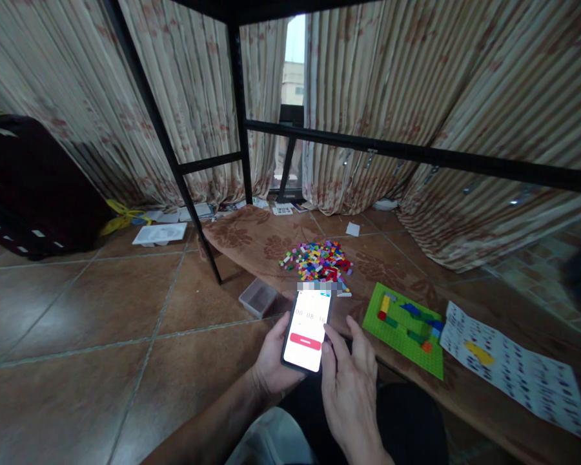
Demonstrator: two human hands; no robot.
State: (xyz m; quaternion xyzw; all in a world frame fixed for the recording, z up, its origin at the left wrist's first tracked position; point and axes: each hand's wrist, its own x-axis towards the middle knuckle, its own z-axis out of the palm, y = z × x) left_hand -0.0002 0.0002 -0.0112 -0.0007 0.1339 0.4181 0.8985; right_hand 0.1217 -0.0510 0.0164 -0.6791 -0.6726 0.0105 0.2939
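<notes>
- The slim dark-cased smartphone with a lit white screen (308,329) stood in the near centre of the scene, above the person's lap, its long axis running near to far and leaning slightly right at the far end.
- The left hand (272,361) was closed around the phone from its left edge and underneath, fingers wrapped behind the case; it alone bore the phone.
- The right hand (349,381) lay just right of the phone, loosely open and holding nothing, its forefinger stretched up against the right part of the screen, beside the red bar; whether the fingertip pressed the glass could not be told.
- So the phone lay to the left of the right hand and slightly farther off, and that hand's forefinger was the nearest free digit to the screen.
- Farther off, on the brown flowered cloth (252,242), lay a heap of small many-coloured plastic bricks (317,260), well apart from both hands.
- To the right sat a green studded baseplate (401,342) with a few bricks on it, then a printed white paper sheet (518,371).
- A small clear plastic box (257,298) rested on the tiled floor, left of the phone and farther away.
</notes>
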